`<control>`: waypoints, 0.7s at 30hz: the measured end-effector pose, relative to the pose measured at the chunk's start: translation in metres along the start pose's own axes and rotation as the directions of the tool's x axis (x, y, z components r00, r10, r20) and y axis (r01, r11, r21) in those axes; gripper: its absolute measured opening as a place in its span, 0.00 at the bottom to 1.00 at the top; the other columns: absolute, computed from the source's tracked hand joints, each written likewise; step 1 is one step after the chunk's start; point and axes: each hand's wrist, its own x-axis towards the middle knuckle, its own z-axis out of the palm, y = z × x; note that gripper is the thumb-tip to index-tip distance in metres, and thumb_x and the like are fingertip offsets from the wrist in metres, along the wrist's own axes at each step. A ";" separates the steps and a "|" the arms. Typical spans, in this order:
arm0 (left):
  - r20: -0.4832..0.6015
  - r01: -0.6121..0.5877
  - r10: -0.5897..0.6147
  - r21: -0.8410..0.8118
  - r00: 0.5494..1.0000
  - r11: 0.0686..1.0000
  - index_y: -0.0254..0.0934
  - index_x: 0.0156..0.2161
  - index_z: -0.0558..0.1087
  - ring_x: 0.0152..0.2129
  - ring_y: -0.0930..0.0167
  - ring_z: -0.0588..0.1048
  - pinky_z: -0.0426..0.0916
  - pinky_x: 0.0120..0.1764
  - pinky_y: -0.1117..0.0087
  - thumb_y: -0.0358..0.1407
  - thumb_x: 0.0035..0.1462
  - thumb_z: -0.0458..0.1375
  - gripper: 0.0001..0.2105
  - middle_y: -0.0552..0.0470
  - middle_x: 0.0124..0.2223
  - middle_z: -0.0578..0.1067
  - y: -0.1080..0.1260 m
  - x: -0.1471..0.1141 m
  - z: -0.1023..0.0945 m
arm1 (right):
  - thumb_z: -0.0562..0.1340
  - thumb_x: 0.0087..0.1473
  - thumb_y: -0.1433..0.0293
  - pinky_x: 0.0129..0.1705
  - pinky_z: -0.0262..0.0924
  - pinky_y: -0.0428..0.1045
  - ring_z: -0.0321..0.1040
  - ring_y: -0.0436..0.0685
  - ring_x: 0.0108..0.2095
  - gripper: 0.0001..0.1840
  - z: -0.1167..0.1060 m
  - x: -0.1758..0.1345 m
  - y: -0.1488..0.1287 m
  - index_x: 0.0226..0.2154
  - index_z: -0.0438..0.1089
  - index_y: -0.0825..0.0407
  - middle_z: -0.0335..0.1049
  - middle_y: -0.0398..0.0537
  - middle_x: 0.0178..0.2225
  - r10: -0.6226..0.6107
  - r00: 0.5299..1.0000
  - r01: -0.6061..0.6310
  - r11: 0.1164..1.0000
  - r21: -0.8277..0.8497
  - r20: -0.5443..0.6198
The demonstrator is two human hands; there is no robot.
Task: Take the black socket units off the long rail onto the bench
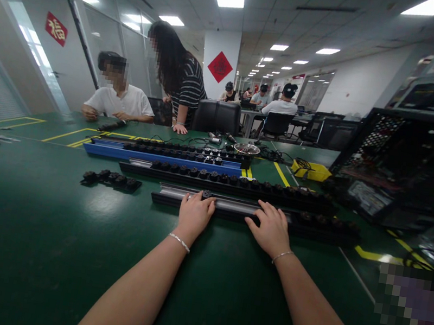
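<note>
A wide, smooth green table (pixel 111 255) marked with yellow tape fills the lower view. At its right stands a large open black computer case (pixel 406 165) with a perforated panel. Across the table lie long rails, roughly parallel. A blue rail (pixel 159 160) is farther back, with a black rail (pixel 245 189) carrying a row of dark rounded parts in front of it.

Nearest the viewer, under the hands, is another long black rail (pixel 231 216). Its long axis runs left to right, crosswise to the forearms, with one end on the left and the other toward the computer case. It is a straight, narrow trough with dark walls and a shiny, silvery channel, bare between the hands; chunky black pieces (pixel 326 223) line its right portion. A broad stretch of green surface spreads from its front edge toward the viewer, while only a thin strip shows behind its left end.

The right hand (pixel 272 229) rests on the rail, fingers slightly spread and thumb well apart. The left hand (pixel 195 217) lies near the left end, fingers bent and close together. To its left sits a loose, lumpy black cluster (pixel 111 181). Smallest, a rounded black part (pixel 206 194) sits in the channel between left thumb and forefinger; whether they pinch it cannot be told.
</note>
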 end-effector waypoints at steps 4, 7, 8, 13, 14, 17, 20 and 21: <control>-0.006 0.014 -0.014 -0.005 1.000 1.000 0.47 0.45 0.75 0.47 0.65 0.70 0.55 0.54 0.58 0.38 0.60 0.46 0.16 0.49 0.47 0.75 -0.004 0.001 -0.002 | 0.54 0.53 0.57 0.57 0.45 0.61 0.55 0.61 0.57 0.16 0.000 0.000 0.000 0.31 0.70 0.50 0.62 0.51 0.55 -0.006 1.000 0.006 1.000 -0.002 -0.007; -0.003 0.017 -0.017 -0.002 1.000 1.000 0.47 0.44 0.75 0.45 0.65 0.71 0.56 0.53 0.58 0.38 0.60 0.46 0.16 0.49 0.46 0.75 -0.007 0.001 -0.004 | 0.55 0.53 0.57 0.57 0.45 0.62 0.55 0.62 0.56 0.16 0.001 0.000 0.000 0.32 0.71 0.50 0.62 0.51 0.55 -0.014 1.000 0.014 1.000 -0.003 -0.025; -0.004 0.016 -0.016 0.001 1.000 1.000 0.46 0.44 0.75 0.45 0.65 0.71 0.57 0.53 0.58 0.38 0.60 0.46 0.16 0.49 0.46 0.75 -0.008 0.001 -0.004 | 0.55 0.53 0.57 0.57 0.46 0.62 0.55 0.62 0.56 0.16 0.001 0.000 0.000 0.31 0.71 0.50 0.63 0.51 0.55 -0.016 0.999 0.016 1.000 -0.002 -0.029; -0.006 0.006 -0.006 0.010 1.000 1.000 0.46 0.44 0.75 0.44 0.65 0.71 0.57 0.52 0.57 0.38 0.60 0.45 0.16 0.49 0.45 0.76 -0.012 0.001 -0.004 | 0.55 0.53 0.58 0.57 0.46 0.61 0.56 0.62 0.56 0.15 0.003 0.000 0.001 0.31 0.71 0.50 0.63 0.51 0.54 -0.017 0.999 0.017 1.000 0.001 -0.038; -0.003 0.006 -0.006 0.012 1.000 1.000 0.47 0.44 0.75 0.44 0.64 0.72 0.57 0.52 0.57 0.38 0.60 0.46 0.16 0.49 0.45 0.76 -0.013 0.001 -0.004 | 0.55 0.53 0.58 0.57 0.46 0.61 0.56 0.62 0.56 0.15 0.003 0.000 0.001 0.31 0.70 0.50 0.63 0.51 0.54 -0.016 0.999 0.016 1.000 0.003 -0.040; -0.001 -0.003 0.003 0.022 1.000 1.000 0.48 0.44 0.75 0.43 0.64 0.72 0.57 0.52 0.56 0.38 0.60 0.46 0.15 0.49 0.46 0.75 -0.016 0.002 -0.004 | 0.56 0.53 0.60 0.57 0.46 0.61 0.56 0.61 0.56 0.13 0.003 0.001 0.001 0.30 0.70 0.51 0.64 0.50 0.54 -0.010 0.999 0.011 1.000 0.007 -0.041; 0.008 -0.036 0.035 0.031 0.999 0.999 0.47 0.45 0.75 0.44 0.64 0.72 0.57 0.52 0.57 0.38 0.60 0.46 0.16 0.49 0.46 0.75 -0.020 0.002 -0.005 | 0.56 0.53 0.60 0.57 0.46 0.61 0.56 0.61 0.56 0.13 0.003 0.001 0.001 0.29 0.70 0.51 0.64 0.50 0.54 -0.008 0.999 0.009 1.000 0.005 -0.040; 0.015 -0.045 0.045 0.034 0.999 0.998 0.47 0.45 0.75 0.45 0.65 0.71 0.57 0.52 0.58 0.38 0.60 0.46 0.16 0.48 0.46 0.75 -0.021 0.002 -0.006 | 0.56 0.53 0.60 0.57 0.45 0.61 0.56 0.61 0.56 0.13 0.003 0.001 0.001 0.29 0.70 0.51 0.64 0.50 0.54 -0.009 0.999 0.010 1.000 0.003 -0.040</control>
